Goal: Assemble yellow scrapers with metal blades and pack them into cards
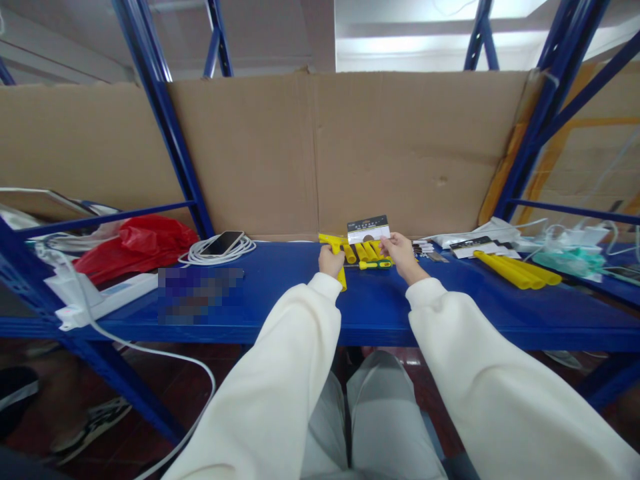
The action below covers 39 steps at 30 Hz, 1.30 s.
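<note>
My left hand (330, 261) is closed around the handle of a yellow T-shaped tool (342, 278), its wide head pointing away from me. My right hand (399, 249) pinches the lower right edge of a black-and-white printed card (369, 229), which is held up facing me. Below the card, several yellow tube-like handles (370, 251) lie on the blue bench, partly covered by the card and my fingers. A yellow-and-green screwdriver (376, 265) lies in front of them, between my hands.
On the right are long yellow tubes (517, 270), more printed cards (480, 247) and small white-and-black pieces (423, 247). A phone (223, 243) rests on a coiled white cable (200, 253) at left, near a red bag (137, 243) and power strip (123, 297). Cardboard (350, 147) stands behind.
</note>
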### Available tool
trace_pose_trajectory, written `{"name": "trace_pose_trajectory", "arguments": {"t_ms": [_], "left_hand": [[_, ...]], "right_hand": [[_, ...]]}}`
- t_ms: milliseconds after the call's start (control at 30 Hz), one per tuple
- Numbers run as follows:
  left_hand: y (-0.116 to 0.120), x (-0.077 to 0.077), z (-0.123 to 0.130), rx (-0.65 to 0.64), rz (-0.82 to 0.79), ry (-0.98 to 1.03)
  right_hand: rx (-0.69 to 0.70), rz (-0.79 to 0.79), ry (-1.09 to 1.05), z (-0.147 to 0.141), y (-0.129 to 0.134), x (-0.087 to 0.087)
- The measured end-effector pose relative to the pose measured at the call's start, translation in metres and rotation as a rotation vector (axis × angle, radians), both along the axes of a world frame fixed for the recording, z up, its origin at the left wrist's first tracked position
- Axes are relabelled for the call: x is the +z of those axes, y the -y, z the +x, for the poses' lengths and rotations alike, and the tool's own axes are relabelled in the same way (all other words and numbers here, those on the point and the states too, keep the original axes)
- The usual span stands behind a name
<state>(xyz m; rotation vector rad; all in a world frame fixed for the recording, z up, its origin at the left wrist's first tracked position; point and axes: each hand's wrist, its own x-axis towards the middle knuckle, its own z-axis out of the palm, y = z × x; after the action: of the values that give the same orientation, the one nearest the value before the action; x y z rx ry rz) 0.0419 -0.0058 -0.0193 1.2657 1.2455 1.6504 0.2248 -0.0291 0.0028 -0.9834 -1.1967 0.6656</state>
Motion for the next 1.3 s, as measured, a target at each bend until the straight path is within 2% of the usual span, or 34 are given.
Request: {"name": "trace_pose_trajectory", "arguments": {"t_ms": [267,467,667,900,1133,1300], "left_hand": [[0.020,0.021,0.003,0.007,-0.079,0.414],[0.025,0.032,-0.001,0.105,-0.225,0.592],[0.031,0.038,-0.003,0.143,-0.207,0.727],[0.032,0.040,-0.006,0.253,-0.145,0.758],[0.034,0.043,-0.008,0.293,-0.128,0.804],[0.033,0.043,-0.009,0.307,-0.125,0.812]], "right_hand": [[0.074,-0.017,-0.074,-0.001,0.002,0.000],[0.179,-0.017,-0.112,0.000,0.003,0.000],[0.218,-0.020,-0.089,0.001,0.003,0.000],[0.189,-0.029,-0.027,0.001,0.003,-0.001],[0.349,-0.108,-0.046,-0.001,0.011,0.002],[0.388,-0.109,-0.088,-0.001,0.016,0.007]]}}
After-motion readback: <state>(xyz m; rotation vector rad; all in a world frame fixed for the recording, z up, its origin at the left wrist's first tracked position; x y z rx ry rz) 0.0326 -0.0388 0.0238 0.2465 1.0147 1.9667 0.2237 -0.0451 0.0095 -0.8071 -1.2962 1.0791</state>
